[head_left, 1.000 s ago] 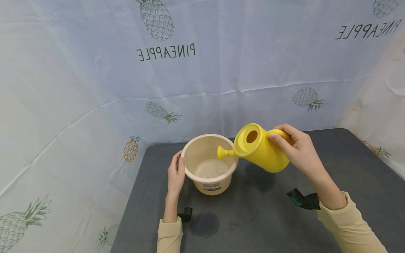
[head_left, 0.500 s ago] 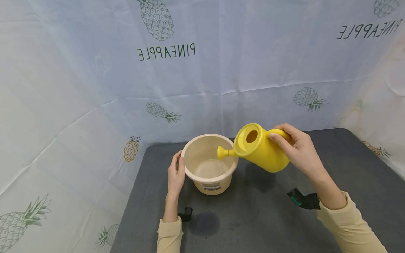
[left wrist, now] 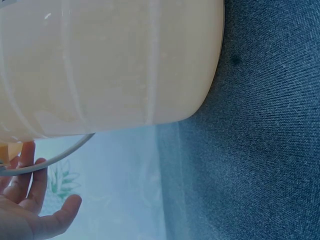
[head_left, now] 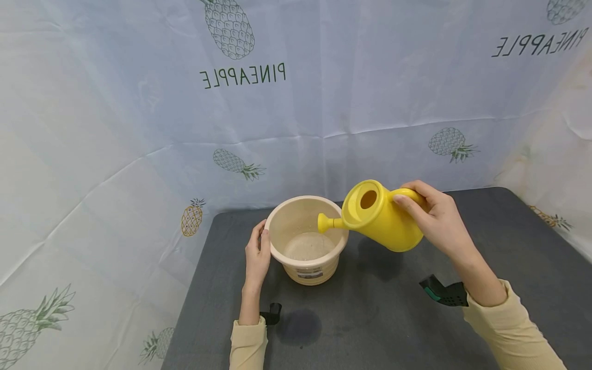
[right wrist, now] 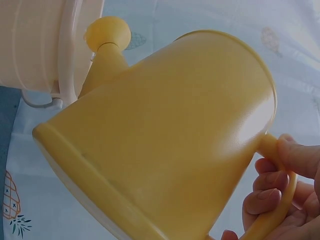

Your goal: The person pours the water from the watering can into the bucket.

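Note:
A cream bucket (head_left: 302, 203) stands upright on the dark table, with shallow, clear water (head_left: 307, 246) at its bottom. My left hand (head_left: 258, 254) rests against the left outside of its rim; in the left wrist view the fingers (left wrist: 37, 192) lie fairly straight beside the thin bail handle (left wrist: 65, 154). My right hand (head_left: 437, 218) grips the handle of a yellow watering can (head_left: 393, 231), thumb on top and fingers curled round it. The can is tilted left, above the table. Its spout head (head_left: 325, 223) is over the bucket's opening. Whether water leaves the spout is hard to tell.
A round dark wet-looking patch (head_left: 299, 327) marks the dark table (head_left: 365, 334) in front of the bucket. White curtains with pineapple prints (head_left: 296, 113) hang behind and at both sides. Each wrist carries a black camera mount (head_left: 444, 293).
Both hands, the bucket and the watering can keep their places. The ripples on the water in the bucket look fainter than a second ago.

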The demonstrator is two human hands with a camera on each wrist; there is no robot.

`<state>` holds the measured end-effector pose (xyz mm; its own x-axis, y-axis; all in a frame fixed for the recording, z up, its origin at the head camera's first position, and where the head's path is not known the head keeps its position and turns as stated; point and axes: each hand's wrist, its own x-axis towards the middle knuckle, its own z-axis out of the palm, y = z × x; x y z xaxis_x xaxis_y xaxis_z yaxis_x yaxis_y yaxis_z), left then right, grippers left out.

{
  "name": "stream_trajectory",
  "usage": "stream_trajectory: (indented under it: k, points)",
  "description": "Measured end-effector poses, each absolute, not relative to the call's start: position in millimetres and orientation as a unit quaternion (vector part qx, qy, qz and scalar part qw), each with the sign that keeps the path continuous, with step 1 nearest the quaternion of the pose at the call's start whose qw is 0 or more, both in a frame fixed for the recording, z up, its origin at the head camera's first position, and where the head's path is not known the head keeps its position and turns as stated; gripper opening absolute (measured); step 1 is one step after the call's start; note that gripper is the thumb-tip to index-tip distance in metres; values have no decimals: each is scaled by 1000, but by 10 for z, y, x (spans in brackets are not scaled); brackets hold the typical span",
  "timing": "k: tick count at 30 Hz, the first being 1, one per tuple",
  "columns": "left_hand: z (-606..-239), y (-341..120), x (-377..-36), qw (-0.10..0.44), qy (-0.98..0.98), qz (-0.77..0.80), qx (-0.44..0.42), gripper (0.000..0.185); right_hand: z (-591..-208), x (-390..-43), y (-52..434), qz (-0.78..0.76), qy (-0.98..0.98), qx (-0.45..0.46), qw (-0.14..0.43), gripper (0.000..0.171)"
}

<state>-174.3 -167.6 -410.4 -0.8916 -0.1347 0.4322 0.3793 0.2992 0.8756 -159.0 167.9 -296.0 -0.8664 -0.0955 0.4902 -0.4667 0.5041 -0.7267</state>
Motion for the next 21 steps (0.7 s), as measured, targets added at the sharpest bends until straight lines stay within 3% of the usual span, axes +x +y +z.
stream_trajectory:
  k: [21]
  points:
    - [-4100, -1693, -1744, 214, -771, -594, -85, 36, -2929, -1577, 1665, 469, -847, 158, 195, 15]
